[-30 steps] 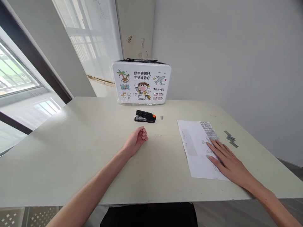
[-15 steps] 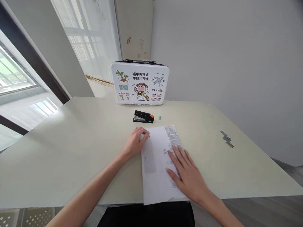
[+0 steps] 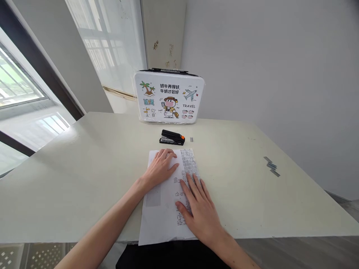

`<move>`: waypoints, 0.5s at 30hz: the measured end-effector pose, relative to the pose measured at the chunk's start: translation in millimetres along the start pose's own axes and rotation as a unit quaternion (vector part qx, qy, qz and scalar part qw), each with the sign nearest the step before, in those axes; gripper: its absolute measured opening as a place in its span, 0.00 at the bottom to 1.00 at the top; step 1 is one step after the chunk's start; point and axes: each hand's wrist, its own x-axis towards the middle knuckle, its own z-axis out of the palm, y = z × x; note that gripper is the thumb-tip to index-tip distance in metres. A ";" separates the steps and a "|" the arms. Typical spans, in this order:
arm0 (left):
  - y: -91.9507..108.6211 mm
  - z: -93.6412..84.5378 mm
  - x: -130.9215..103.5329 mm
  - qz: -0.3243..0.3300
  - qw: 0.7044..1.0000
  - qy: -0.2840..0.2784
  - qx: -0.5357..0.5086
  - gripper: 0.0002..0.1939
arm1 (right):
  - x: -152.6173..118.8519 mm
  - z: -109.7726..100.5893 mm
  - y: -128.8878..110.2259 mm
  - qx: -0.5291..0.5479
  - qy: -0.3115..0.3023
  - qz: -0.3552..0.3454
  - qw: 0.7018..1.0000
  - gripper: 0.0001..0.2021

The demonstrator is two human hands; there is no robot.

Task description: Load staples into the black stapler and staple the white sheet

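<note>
Printed sheets of paper (image 3: 158, 220) lie at the table's near edge, their lower end reaching slightly over it. How many sheets there are I cannot tell. My left hand (image 3: 161, 166) rests on the upper part of the paper, fingers bent a little and apart, gripping nothing. Spread flat over the paper's right side is my right hand (image 3: 199, 209), covering some of the printed text. Just beyond the paper's top edge lies a black stapler (image 3: 172, 137) with an orange part at its right end. A short strip of staples (image 3: 191, 139) sits to its right.
A white case (image 3: 169, 97) with cartoon prints, wrapped in clear plastic, stands at the back of the table (image 3: 84, 160). Several grey staple strips (image 3: 271, 166) lie to the right. Behind rises a grey wall (image 3: 266, 67); a window (image 3: 18, 82) is at the left.
The paper has shifted left, with my right hand moving left on it. My left hand has gone from the paper's left edge to lying on top of it, its fingers looser.
</note>
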 end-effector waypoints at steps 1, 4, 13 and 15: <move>-1.2 -0.1 0.1 -0.002 1.000 0.001 -0.007 0.09 | -0.7 -3.2 0.2 0.028 0.003 0.017 0.999 0.32; -8.6 -3.7 2.3 -0.033 0.998 0.025 -0.044 0.09 | 2.6 -17.1 4.0 0.116 0.034 0.074 0.990 0.27; -81.2 -42.5 7.3 -0.292 0.926 0.188 -0.148 0.11 | 104.7 -50.4 67.3 0.236 0.142 0.082 0.958 0.13; -93.4 -46.2 4.9 -0.316 0.914 0.196 -0.163 0.13 | 125.1 -48.4 84.6 0.259 0.139 0.098 0.951 0.12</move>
